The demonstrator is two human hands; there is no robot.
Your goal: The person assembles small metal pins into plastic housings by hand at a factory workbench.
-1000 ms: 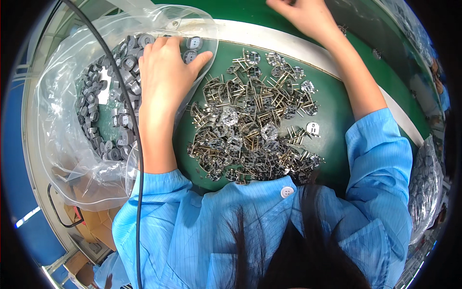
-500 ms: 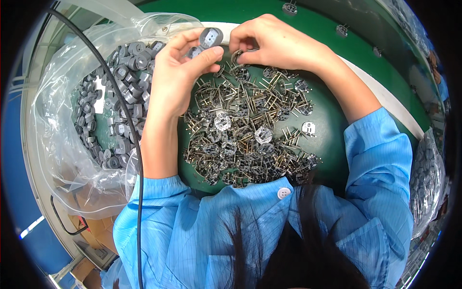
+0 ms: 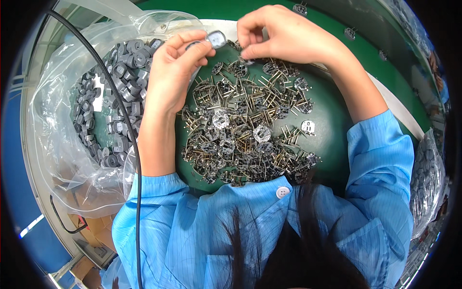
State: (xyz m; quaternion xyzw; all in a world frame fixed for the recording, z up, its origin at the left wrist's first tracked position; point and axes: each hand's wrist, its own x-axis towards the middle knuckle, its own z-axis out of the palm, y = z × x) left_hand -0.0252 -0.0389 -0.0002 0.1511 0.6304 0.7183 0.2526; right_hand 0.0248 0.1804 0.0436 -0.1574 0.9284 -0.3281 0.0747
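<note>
The left hand (image 3: 174,67) pinches 1 grey housing (image 3: 216,39) by its edge, near the far side of the pinned boards (image 3: 240,125); too light a grip could drop it. Another grey piece (image 3: 193,45) is mostly hidden. The right hand (image 3: 286,41) curls inward (I cannot tell whether its grip holds anything).

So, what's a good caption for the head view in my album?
Left hand holding a gray cap, right hand near heaped, pronged circuit boards on a green surface.

Green tabletop (image 3: 333,144) with white strip (image 3: 393,103)
</note>
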